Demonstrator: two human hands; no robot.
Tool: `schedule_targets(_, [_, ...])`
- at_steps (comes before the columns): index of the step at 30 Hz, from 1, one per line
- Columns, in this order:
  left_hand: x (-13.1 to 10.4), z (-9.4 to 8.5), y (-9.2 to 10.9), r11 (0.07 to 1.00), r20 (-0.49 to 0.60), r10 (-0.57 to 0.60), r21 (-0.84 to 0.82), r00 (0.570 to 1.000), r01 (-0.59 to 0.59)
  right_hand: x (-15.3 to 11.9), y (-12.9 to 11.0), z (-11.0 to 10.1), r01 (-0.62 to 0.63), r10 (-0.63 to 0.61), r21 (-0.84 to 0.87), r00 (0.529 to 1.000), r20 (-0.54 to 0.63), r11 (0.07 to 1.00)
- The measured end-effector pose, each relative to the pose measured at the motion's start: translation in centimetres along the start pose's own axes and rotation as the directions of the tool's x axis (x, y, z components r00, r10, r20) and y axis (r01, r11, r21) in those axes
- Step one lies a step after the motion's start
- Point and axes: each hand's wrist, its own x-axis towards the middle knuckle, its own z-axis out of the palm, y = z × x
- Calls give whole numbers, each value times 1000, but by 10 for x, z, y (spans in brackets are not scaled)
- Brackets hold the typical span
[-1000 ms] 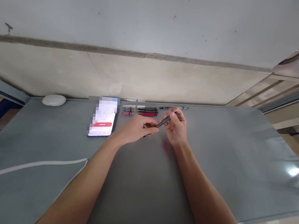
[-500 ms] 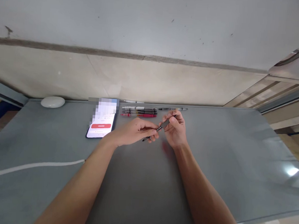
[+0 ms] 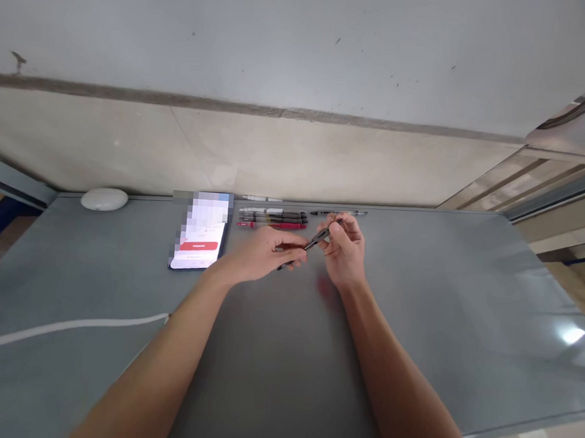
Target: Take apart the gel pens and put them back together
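Observation:
Between my two hands a dark pen (image 3: 318, 237) is held at a slant, its lower end to the left and its upper end to the right. My left hand (image 3: 274, 254) pinches the lower part between thumb and fingers, and a dark tip pokes out beneath. On the upper, thicker part, the thumb and fingers of my right hand (image 3: 343, 248) are closed. Just behind my hands lies a row of pens, among them a red pen (image 3: 272, 225), dark pens (image 3: 292, 218) and a white pen (image 3: 260, 210). Another dark pen (image 3: 355, 214) lies behind my right hand.
A phone (image 3: 198, 239) with a lit screen lies left of my left hand. Farther left sits a white rounded object (image 3: 104, 199). A white cable (image 3: 64, 325) runs in from the left edge. The grey table (image 3: 441, 309) meets a wall (image 3: 327, 158) at its back.
The pen has turned a little in my fingers. My right thumb has shifted slightly along its upper part; both hands stay in nearly the same place.

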Motion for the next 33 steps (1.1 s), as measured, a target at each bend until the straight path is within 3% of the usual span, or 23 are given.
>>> schedule_targets(4, [-3, -1, 6, 995, 157, 16, -96, 988, -1, -3, 1, -3, -4, -1, 51, 996, 94, 999])
schedule_targets(7, [-4, -1, 8, 992, 203, 18, -122, 979, 7, -4, 2, -4, -14, 6, 66, 994, 113, 998])
schedule_targets(9, [-3, 1, 7, 995, 164, 18, -95, 986, -2, -3, 3, -3, -10, 3, 68, 995, 99, 998])
schedule_targets(15, [3, 9, 0, 998, -86, 20, 55, 996, -15, 1, 5, 0, 49, -47, 34, 998, -51, 998])
schedule_targets(18, [5, 10, -2, 998, -104, 17, 55, 994, -12, 1, 5, 1, 61, -58, 33, 995, -78, 998])
schedule_targets(23, [2, 3, -3, 999, -9, 26, -21, 1000, -26, -1, 4, 0, 15, -14, 57, 1000, -27, 998])
schedule_targets(28, [-3, -1, 2, 988, 176, 37, -152, 984, -10, -4, 3, -3, -5, -5, 110, 996, 93, 994])
schedule_targets(33, [-3, 1, 4, 989, 161, 45, -148, 986, -20, -5, 5, -3, -2, -18, 155, 992, 127, 988])
